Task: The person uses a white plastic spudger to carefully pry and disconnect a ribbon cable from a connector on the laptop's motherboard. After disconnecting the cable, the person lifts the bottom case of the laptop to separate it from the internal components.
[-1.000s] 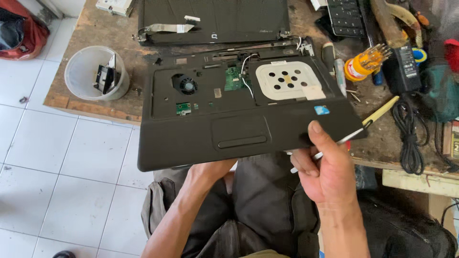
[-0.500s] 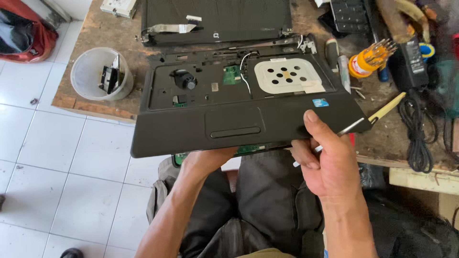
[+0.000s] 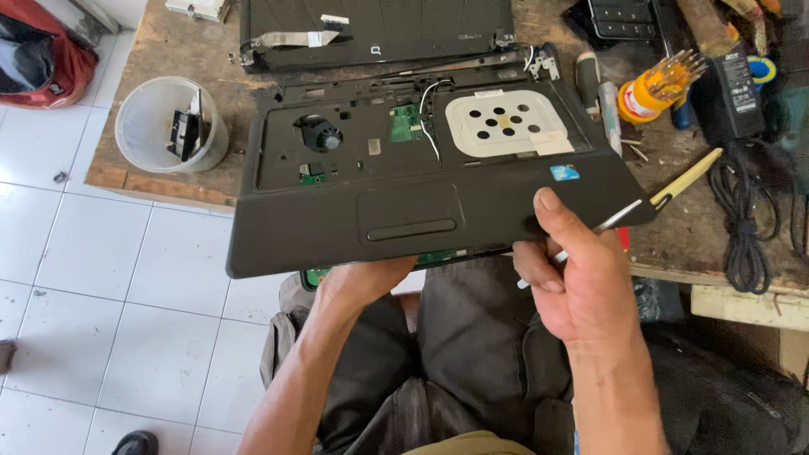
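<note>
Laptop shell at the bench's near edge

The laptop shell [image 3: 421,194] overhangs the bench [image 3: 160,50]; a tub [image 3: 168,122] stands left, the screen lid [image 3: 379,29] behind, a screwdriver holder [image 3: 653,88] right.

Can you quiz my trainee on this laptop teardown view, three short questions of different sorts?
1. True or false: the right hand grips the laptop palmrest cover with its thumb on top, along with a slim tool.
2. Where is the left hand? A) on the white plastic bucket B) under the cover's front edge C) on the black power adapter
3. Fill in: the orange holder of screwdriver bits stands to the ____ of the cover.

Key: 1 true; 2 B; 3 right.
</note>
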